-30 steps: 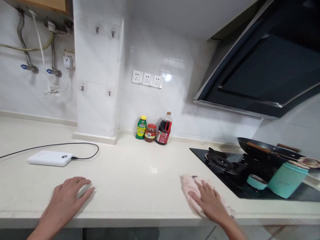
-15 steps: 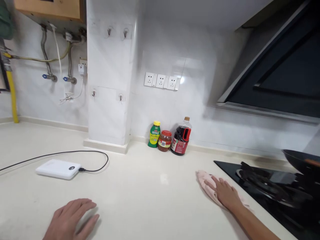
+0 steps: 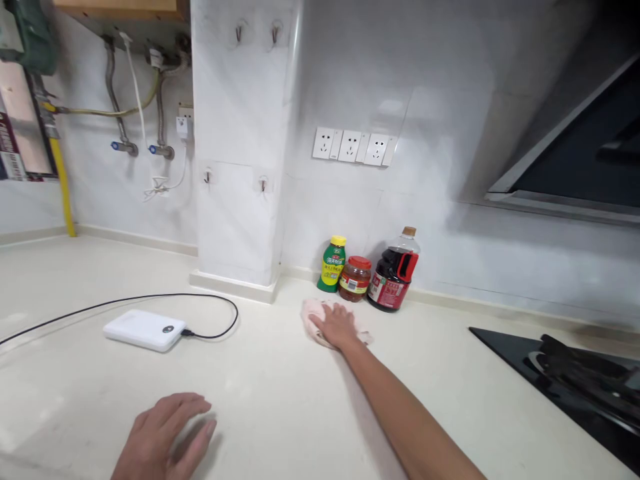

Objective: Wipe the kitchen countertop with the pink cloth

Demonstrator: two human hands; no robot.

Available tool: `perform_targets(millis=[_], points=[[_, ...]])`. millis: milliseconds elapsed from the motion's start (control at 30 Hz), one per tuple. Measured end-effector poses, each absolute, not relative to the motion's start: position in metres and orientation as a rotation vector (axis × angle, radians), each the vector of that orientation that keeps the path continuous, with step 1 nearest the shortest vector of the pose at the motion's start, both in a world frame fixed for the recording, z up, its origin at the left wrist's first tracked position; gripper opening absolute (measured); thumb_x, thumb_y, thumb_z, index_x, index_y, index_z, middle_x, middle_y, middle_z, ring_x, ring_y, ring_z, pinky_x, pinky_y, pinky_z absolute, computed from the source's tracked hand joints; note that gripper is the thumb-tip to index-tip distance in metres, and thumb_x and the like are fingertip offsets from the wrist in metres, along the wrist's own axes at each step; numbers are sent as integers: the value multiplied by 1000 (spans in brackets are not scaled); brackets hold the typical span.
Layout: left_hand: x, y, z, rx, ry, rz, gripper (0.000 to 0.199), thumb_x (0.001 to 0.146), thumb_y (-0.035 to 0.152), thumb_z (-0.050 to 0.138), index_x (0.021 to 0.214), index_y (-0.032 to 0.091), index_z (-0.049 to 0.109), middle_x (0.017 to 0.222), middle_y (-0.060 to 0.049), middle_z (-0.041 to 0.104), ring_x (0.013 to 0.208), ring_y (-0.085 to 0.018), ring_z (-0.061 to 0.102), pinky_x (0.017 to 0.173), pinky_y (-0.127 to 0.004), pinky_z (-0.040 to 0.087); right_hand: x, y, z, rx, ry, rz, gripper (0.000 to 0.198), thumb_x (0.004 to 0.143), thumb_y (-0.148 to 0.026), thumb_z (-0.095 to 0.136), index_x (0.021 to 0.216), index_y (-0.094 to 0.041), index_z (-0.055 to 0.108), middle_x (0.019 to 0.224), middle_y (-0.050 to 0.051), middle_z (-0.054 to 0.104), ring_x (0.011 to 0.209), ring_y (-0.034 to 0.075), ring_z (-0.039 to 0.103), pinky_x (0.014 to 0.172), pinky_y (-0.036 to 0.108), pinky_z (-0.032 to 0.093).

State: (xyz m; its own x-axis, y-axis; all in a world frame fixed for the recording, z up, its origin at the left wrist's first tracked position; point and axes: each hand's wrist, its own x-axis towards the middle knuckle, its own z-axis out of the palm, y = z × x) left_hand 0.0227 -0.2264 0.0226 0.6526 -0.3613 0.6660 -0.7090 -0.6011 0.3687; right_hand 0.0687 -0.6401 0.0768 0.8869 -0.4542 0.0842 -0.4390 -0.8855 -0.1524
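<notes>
My right hand (image 3: 339,325) reaches far across the pale countertop (image 3: 280,393) and presses flat on a pink cloth (image 3: 313,314), just in front of the condiment bottles. A green bottle with a yellow cap (image 3: 332,265), a red-lidded jar (image 3: 355,278) and a dark sauce bottle (image 3: 395,279) stand against the tiled wall behind the cloth. My left hand (image 3: 167,437) rests palm down on the counter near the front edge, fingers slightly spread, holding nothing.
A white power bank (image 3: 145,329) with a black cable (image 3: 220,331) lies on the counter at the left. A black gas hob (image 3: 575,377) is at the right, a range hood (image 3: 580,160) above it. Wall sockets (image 3: 353,146) and pipes (image 3: 117,113) are on the wall.
My right hand has slid the pink cloth from beside the hob leftward and back, up to the bottles. The view has turned left; my left hand stays on the counter.
</notes>
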Motion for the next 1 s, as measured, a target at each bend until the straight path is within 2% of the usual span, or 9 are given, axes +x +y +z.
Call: perform_targets(millis=[200, 467, 600, 733, 800, 867, 933, 1000], points=[[17, -231, 40, 2236, -791, 676, 33, 91, 57, 55, 100, 31, 73, 109, -4, 74, 101, -25, 67, 86, -38, 53, 54, -523, 87, -2887, 129, -77, 85, 93, -76, 30, 157, -20, 29, 167, 20, 13, 154, 36, 7, 122, 55, 3], [14, -231, 51, 2239, -727, 574, 43, 90, 63, 48, 97, 30, 74, 108, -5, 74, 106, -28, 67, 89, -42, 50, -91, -463, 102, -2672, -480, 82, 82, 91, -76, 42, 157, -29, 29, 168, 14, 5, 155, 28, -2, 124, 55, -2], [9, -232, 58, 2280, -697, 508, 42, 90, 61, 47, 98, 29, 74, 112, -6, 74, 109, -28, 65, 92, -42, 48, -142, -507, 98, -2678, -436, 143, 76, 90, -75, 47, 154, -36, 36, 168, 5, 12, 155, 28, 7, 125, 54, 4], [5, -233, 61, 2321, -729, 482, 40, 91, 59, 48, 99, 29, 73, 112, -6, 74, 110, -28, 65, 91, -42, 48, -170, -617, 70, -2909, 43, -71, 67, 95, -69, 37, 152, -33, 41, 165, 4, 25, 154, 28, 19, 125, 55, 13], [6, -234, 58, 2320, -754, 505, 39, 91, 57, 48, 98, 29, 73, 111, -6, 74, 108, -28, 65, 91, -43, 47, -183, -681, 59, -2998, 373, -193, 62, 97, -62, 34, 151, -32, 44, 164, 3, 31, 153, 27, 22, 124, 53, 20], [8, -236, 54, 2314, -773, 528, 37, 92, 57, 49, 98, 29, 73, 109, -5, 74, 108, -28, 65, 92, -43, 46, -193, -734, 56, -3081, 683, -124, 53, 93, -46, 42, 143, -35, 53, 163, 0, 34, 153, 27, 20, 123, 53, 21], [11, -236, 50, 2310, -785, 535, 37, 93, 57, 49, 98, 29, 72, 108, -5, 73, 107, -27, 65, 91, -43, 46, -195, -769, 62, -3089, 903, -55, 52, 85, -38, 50, 136, -35, 60, 161, 3, 38, 153, 32, 21, 121, 59, 21], [13, -237, 49, 2307, -795, 537, 37, 93, 58, 49, 96, 29, 72, 107, -4, 73, 106, -27, 65, 89, -41, 47, -185, -783, 72, -3031, 1054, -61, 55, 84, -41, 50, 137, -30, 60, 157, 12, 42, 149, 41, 28, 114, 70, 23]])
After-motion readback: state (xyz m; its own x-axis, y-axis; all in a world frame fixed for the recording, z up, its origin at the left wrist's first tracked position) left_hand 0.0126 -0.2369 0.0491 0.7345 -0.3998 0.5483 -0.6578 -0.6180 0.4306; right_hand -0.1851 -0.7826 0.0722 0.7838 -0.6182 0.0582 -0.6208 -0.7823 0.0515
